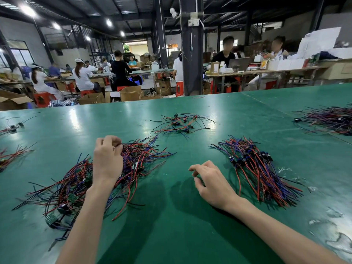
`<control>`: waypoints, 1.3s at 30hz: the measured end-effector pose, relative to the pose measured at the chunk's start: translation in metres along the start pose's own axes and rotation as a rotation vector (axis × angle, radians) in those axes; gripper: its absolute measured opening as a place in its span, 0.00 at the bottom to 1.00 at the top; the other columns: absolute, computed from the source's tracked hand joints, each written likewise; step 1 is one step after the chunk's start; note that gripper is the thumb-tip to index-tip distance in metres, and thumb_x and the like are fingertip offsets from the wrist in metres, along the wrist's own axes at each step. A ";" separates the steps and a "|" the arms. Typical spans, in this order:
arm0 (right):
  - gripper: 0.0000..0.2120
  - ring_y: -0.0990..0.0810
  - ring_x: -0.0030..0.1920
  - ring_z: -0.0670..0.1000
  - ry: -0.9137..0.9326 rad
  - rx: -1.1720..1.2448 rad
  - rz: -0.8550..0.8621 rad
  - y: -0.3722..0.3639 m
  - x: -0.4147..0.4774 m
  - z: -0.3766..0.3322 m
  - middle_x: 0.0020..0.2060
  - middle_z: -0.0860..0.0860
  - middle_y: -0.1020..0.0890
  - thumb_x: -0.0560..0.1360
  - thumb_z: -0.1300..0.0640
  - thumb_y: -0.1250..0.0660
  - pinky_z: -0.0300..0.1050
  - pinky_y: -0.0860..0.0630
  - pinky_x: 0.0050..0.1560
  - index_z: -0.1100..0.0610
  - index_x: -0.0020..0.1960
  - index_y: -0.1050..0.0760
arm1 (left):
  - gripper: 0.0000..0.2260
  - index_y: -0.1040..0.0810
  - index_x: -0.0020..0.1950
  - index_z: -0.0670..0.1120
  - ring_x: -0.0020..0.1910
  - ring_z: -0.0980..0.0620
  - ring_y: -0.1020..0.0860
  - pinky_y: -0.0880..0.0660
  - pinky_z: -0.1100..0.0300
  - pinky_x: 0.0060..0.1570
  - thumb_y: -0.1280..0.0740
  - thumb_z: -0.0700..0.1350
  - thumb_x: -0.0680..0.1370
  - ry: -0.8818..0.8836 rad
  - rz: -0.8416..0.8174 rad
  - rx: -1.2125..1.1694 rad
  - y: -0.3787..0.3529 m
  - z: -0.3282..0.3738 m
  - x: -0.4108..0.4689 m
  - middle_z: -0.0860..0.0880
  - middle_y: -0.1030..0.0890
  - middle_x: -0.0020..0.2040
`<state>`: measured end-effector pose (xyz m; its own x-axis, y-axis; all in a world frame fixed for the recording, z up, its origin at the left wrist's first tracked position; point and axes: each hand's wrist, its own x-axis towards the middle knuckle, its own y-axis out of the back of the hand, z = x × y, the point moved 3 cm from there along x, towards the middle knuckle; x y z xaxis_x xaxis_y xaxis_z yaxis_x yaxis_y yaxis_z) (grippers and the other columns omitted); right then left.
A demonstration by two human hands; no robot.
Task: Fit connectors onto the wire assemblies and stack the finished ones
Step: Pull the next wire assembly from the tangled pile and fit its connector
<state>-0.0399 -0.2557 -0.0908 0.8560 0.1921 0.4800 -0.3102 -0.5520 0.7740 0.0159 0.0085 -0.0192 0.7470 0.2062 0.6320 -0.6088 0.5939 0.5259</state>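
Left hand (pixel 107 161) pinches wire (pixel 131 144) atop loose pile (pixel 76 183); right hand (pixel 213 185) fingers (pixel 198 166) loosely curled (empty).

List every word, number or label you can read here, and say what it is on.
No text here can be read.
Label on the distant cardboard box: too blurred to read.
Green circuit boards in the left wire pile: any markings are too small to read.

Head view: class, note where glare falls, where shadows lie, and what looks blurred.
Head view: ceiling lamps glare white on the green table, far left; head view: the left hand, pinching a wire assembly, and the right hand cast soft shadows between the arms; head view: far workers look blurred.
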 end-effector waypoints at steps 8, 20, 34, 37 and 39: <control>0.14 0.29 0.56 0.51 -0.011 0.006 0.023 0.003 0.000 0.000 0.49 0.49 0.19 0.76 0.64 0.38 0.43 0.35 0.59 0.57 0.61 0.25 | 0.04 0.24 0.49 0.46 0.41 0.52 0.19 0.25 0.64 0.46 0.33 0.37 0.77 0.081 0.023 -0.495 -0.016 0.028 -0.014 0.45 0.20 0.45; 0.10 0.22 0.51 0.48 -0.097 0.337 0.029 0.004 0.002 -0.014 0.49 0.49 0.18 0.77 0.62 0.35 0.41 0.28 0.58 0.58 0.57 0.20 | 0.08 0.23 0.45 0.47 0.37 0.59 0.22 0.24 0.67 0.44 0.32 0.33 0.75 0.149 -0.390 -0.824 -0.065 0.064 -0.059 0.52 0.20 0.39; 0.07 0.22 0.34 0.43 -0.290 0.694 0.160 0.011 0.006 -0.008 0.38 0.43 0.18 0.78 0.60 0.35 0.32 0.26 0.43 0.55 0.54 0.20 | 0.06 0.25 0.50 0.41 0.34 0.54 0.19 0.26 0.65 0.28 0.41 0.36 0.81 0.496 -0.705 -1.058 -0.075 0.076 -0.081 0.47 0.20 0.43; 0.04 0.22 0.34 0.45 -0.377 0.870 0.177 0.011 0.007 -0.002 0.37 0.49 0.18 0.77 0.62 0.34 0.40 0.23 0.43 0.55 0.48 0.21 | 0.07 0.24 0.52 0.40 0.33 0.53 0.20 0.24 0.64 0.30 0.42 0.36 0.81 0.525 -0.750 -1.118 -0.075 0.079 -0.082 0.46 0.21 0.44; 0.03 0.22 0.33 0.45 -0.439 0.994 0.179 0.011 0.008 -0.001 0.36 0.50 0.18 0.76 0.63 0.33 0.38 0.22 0.40 0.59 0.47 0.20 | 0.07 0.24 0.52 0.40 0.33 0.52 0.20 0.23 0.63 0.31 0.42 0.35 0.81 0.537 -0.766 -1.146 -0.074 0.080 -0.083 0.45 0.22 0.44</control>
<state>-0.0368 -0.2596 -0.0787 0.9655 -0.1529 0.2108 -0.1423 -0.9877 -0.0646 -0.0221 -0.1152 -0.0648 0.9441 -0.3296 -0.0014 0.3178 0.9115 -0.2610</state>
